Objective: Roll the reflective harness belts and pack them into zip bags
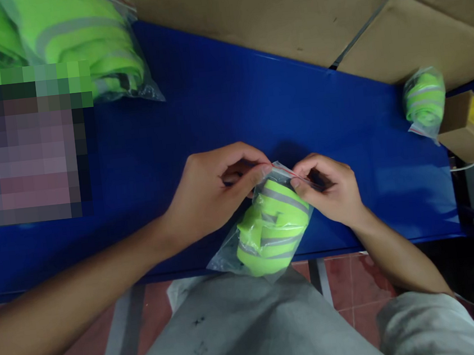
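A clear zip bag (274, 227) holds a rolled neon-green piece with grey reflective stripes, which looks like a safety vest. It hangs at the near edge of the blue table, close to my body. My left hand (217, 193) pinches the left end of the bag's red-lined zip strip between thumb and forefinger. On the other end of the strip, my right hand (327, 188) is closed in a similar pinch. The strip runs between both sets of fingertips, partly covered by them.
Larger bags of neon-green striped material (91, 46) lie at the back left. A small packed bag (426, 98) sits at the right, beside a small cardboard box (466, 125). Big cardboard boxes (263, 19) line the back of the blue table (227, 88). A blurred-out patch covers the left.
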{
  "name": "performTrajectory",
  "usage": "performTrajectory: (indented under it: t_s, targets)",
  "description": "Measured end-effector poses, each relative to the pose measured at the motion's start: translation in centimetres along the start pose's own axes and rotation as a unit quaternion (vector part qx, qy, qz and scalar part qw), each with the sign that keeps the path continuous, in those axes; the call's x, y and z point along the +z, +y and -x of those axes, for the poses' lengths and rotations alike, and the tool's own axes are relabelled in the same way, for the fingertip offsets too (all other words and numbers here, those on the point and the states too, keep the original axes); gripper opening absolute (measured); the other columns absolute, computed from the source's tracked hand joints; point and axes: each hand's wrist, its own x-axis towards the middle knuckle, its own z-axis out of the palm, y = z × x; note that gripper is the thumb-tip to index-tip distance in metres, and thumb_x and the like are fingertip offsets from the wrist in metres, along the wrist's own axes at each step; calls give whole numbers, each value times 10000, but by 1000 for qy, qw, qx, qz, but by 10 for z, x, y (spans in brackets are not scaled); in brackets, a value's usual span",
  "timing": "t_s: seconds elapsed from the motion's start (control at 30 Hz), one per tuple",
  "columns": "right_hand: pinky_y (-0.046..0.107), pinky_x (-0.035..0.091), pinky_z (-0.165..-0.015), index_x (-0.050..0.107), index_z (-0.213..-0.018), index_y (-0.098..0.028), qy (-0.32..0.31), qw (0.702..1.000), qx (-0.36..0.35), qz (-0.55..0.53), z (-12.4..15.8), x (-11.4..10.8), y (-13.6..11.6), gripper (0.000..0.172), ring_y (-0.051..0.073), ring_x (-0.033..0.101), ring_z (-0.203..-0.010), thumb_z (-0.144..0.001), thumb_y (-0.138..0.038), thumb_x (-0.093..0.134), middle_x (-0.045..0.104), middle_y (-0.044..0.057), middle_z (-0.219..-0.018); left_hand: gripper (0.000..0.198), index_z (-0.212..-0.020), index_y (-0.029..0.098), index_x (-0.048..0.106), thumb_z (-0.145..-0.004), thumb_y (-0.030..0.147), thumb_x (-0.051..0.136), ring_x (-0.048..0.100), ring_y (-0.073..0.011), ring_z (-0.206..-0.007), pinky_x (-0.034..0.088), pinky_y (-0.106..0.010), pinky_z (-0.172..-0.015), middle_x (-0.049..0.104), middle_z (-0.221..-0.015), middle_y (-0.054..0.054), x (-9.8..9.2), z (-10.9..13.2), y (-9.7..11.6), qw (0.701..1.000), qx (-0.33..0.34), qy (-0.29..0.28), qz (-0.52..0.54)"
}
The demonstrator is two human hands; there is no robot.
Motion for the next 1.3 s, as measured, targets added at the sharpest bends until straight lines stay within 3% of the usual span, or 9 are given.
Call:
performTrajectory:
  t_s: [0.23,0.47,0.77,1.3]
  targets:
    - [241,462,-630,666,-925,-212,-3,1000,-8,-12,0,1,-3,81,97,583,-692,-895,-154,713,665,-23,-807,121,-986,195,652,-1012,278,569,689,-131,-825,548,-242,-781,726,-931,-13,4,1,-7,995,75,-11,-61]
    - [237,442,-613,655,-930,-209,-4,1000,-17,-16,0,2,-3,93,85,554,-665,-899,-141,710,649,-29,-807,85,-972,195,666,-955,279,657,656,-104,-729,528,-212,-657,707,-890,4,7,1,-7,999,48,-24,0]
    - [253,454,-625,660,-941,-215,-7,1000,-27,-8,1,2,-5,106,99,569,-687,-887,-149,724,653,-23,-822,72,-935,206,674,-965,250,625,640,-110,-740,502,-234,-653,698,-895,-7,5,1,-5,997,71,-41,-14]
    - [271,470,-604,656,-897,-224,-6,999,-32,18,1,4,-12,70,110,559,-653,-910,-175,705,654,-11,-791,123,-916,226,655,-959,330,607,617,-138,-726,486,-277,-656,705,-891,-25,11,4,-2,997,49,-58,-25]
